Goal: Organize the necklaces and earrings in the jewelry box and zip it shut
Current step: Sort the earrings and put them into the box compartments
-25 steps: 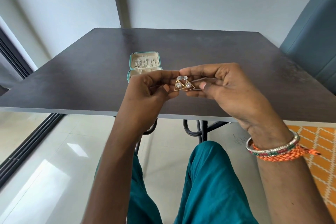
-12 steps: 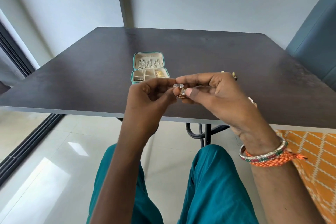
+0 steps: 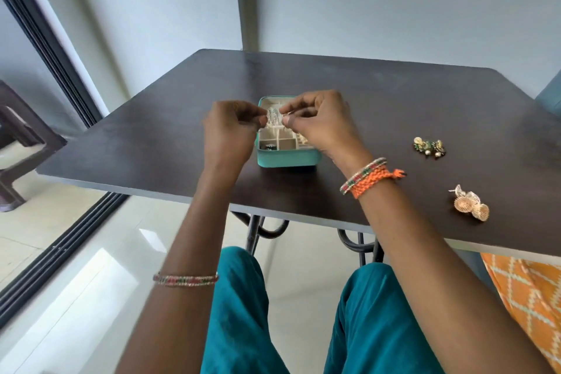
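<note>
A teal jewelry box [image 3: 288, 158] lies open on the dark table [image 3: 394, 106], its cream compartments partly showing between my hands. My left hand [image 3: 226, 133] and my right hand [image 3: 321, 121] hover over the box with fingertips pinched together. Between them is a small sparkling earring pair [image 3: 272, 117], too small to make out clearly. The box's lid and back compartments are mostly hidden by my hands. To the right, on the table, lie a green-and-gold earring pair [image 3: 429, 147] and a gold bell-shaped earring pair [image 3: 470, 206].
The table's near edge runs just in front of my wrists. A teal chair [image 3: 551, 97] stands at the right edge, and an orange patterned cloth [image 3: 531, 297] hangs below the table. Dark furniture [image 3: 18, 136] and a sliding-door track are on the left.
My hands have moved forward from the table's near edge to over the open box, still pinching the small earrings. The view has shifted, so two more earring pairs show on the right.
</note>
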The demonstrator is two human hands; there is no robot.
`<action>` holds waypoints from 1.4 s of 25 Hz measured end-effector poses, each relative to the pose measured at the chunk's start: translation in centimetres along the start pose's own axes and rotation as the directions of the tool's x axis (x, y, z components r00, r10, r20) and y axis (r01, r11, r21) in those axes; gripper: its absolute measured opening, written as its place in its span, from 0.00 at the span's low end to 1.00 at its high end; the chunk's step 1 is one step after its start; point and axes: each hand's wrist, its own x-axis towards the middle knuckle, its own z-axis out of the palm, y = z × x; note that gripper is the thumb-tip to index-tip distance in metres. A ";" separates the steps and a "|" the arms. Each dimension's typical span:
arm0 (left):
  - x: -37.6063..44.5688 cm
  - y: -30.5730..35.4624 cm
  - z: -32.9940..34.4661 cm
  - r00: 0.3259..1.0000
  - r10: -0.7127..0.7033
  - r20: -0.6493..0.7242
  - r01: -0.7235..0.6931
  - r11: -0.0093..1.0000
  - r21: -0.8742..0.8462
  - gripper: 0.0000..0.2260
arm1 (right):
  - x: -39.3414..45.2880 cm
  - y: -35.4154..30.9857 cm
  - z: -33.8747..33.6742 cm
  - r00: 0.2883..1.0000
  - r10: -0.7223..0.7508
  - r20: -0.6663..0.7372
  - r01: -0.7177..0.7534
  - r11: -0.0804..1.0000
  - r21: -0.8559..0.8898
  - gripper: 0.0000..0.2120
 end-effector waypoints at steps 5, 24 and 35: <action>2.0 -1.4 1.3 0.992 -0.051 0.115 0.027 0.978 0.206 0.05 | 0.4 1.9 1.6 0.999 0.038 0.036 -0.035 0.997 -0.066 0.06; 0.8 -5.0 2.5 0.997 0.033 0.075 -0.030 0.999 -0.044 0.08 | 1.6 1.4 2.7 0.998 0.000 0.058 0.009 0.987 -0.159 0.06; 0.7 -4.8 2.4 0.998 0.025 0.051 -0.021 0.998 -0.065 0.09 | 2.1 -0.3 3.0 0.958 0.143 0.250 -0.027 0.910 -0.413 0.06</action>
